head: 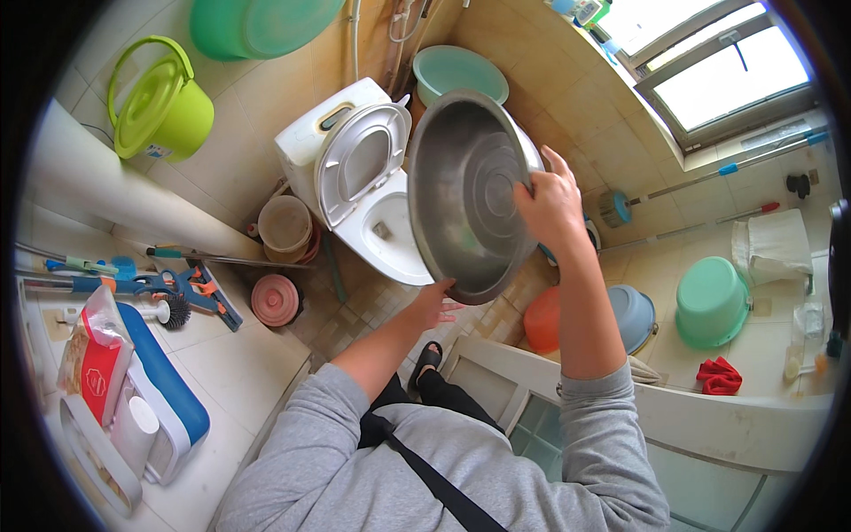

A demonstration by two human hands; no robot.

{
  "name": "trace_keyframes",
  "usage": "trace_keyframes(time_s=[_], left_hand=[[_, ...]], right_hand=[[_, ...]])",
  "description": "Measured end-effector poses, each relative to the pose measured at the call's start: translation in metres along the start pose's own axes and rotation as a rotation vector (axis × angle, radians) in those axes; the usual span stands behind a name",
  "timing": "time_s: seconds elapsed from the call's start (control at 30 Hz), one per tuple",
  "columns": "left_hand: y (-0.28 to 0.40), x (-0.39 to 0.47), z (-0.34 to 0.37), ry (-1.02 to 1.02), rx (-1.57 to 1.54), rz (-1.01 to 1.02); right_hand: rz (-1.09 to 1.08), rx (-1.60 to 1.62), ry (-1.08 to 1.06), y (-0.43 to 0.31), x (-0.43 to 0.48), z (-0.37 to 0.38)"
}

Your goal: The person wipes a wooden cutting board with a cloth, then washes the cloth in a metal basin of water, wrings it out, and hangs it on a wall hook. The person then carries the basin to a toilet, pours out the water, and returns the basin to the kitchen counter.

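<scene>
A large round stainless-steel basin (pixel 465 193) is held up on its side, its hollow inside turned towards the left and me. My right hand (pixel 550 199) grips its right rim, thumb on the inner side. At the bottom rim is my left hand (pixel 435 306), its thumb on the edge and some fingers spread below. Behind and left of the basin stands a white toilet (pixel 379 229) with its lid (pixel 364 163) raised. The basin hides part of the toilet bowl's right side and part of a pale green basin (pixel 459 70) farther back.
A beige bucket (pixel 284 223) and a pink lidded bin (pixel 275 300) stand left of the toilet. A white panelled door (pixel 592 399) is close on my right. An orange basin (pixel 544 320) lies beyond it. Long-handled brushes hang along the right wall. A thick white pipe (pixel 133 193) crosses at the left.
</scene>
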State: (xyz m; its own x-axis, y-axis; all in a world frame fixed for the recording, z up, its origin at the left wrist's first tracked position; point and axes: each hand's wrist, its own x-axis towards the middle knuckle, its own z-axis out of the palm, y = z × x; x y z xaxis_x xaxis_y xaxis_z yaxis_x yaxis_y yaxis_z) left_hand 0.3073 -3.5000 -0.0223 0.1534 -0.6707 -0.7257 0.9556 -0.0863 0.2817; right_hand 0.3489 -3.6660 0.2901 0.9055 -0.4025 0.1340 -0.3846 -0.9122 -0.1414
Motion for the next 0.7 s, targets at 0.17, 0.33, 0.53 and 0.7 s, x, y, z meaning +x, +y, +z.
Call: trace_keyframes(time_s=[0.17, 0.33, 0.53, 0.7], left_hand=[[0.014, -0.018, -0.017, 0.166, -0.265, 0.227], [0.036, -0.020, -0.045, 0.168, -0.109, 0.401], [0.063, -0.040, -0.056, 0.299, 0.115, 0.582], [0.072, -0.066, -0.054, 0.278, 0.253, 0.619]], right_hand=[[0.410, 0.435, -0.277, 0.073, -0.033, -0.005], [0.594, 0.939, -0.146, 0.161, -0.106, 0.083], [0.825, 1.293, 0.031, 0.162, -0.186, 0.150], [0.949, 1.382, 0.071, 0.152, -0.237, 0.177]])
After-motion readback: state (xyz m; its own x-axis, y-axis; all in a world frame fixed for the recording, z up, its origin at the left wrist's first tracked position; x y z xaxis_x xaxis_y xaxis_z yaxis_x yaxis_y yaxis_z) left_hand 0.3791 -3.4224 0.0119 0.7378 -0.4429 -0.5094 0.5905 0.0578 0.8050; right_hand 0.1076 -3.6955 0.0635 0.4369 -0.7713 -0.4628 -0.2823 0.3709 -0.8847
